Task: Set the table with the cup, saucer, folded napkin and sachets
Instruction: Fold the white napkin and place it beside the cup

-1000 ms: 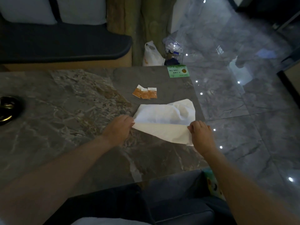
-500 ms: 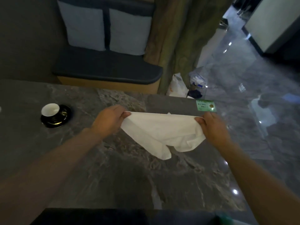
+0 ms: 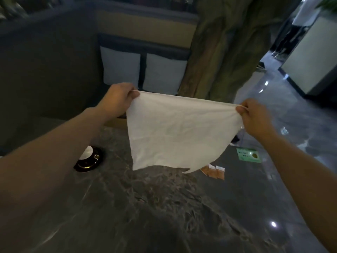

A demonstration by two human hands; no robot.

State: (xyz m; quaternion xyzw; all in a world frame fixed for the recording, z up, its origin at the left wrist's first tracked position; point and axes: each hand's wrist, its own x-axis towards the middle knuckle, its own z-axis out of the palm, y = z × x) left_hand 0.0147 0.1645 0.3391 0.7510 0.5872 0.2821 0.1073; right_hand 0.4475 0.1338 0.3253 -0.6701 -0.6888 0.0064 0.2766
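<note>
A white cloth napkin (image 3: 176, 132) hangs spread out in the air above the dark marble table (image 3: 145, 207). My left hand (image 3: 119, 99) pinches its upper left corner and my right hand (image 3: 254, 117) pinches its upper right corner. The top edge is pulled taut between them, and the lower corners dangle free. A white cup (image 3: 87, 152) sits on a black saucer (image 3: 91, 162) at the left of the table, partly hidden by my left forearm. Orange sachets (image 3: 216, 172) lie side by side on the table below the napkin's lower right corner.
A green card (image 3: 248, 155) lies at the table's far right edge. Behind the table stand a padded bench with two light cushions (image 3: 142, 72) and a brown pillar (image 3: 218, 52). Glossy tiled floor (image 3: 300, 143) runs along the right.
Both hands have lifted the napkin from the table and stretched it open in the air. The camera has tilted up, bringing the cup, saucer and bench into view.
</note>
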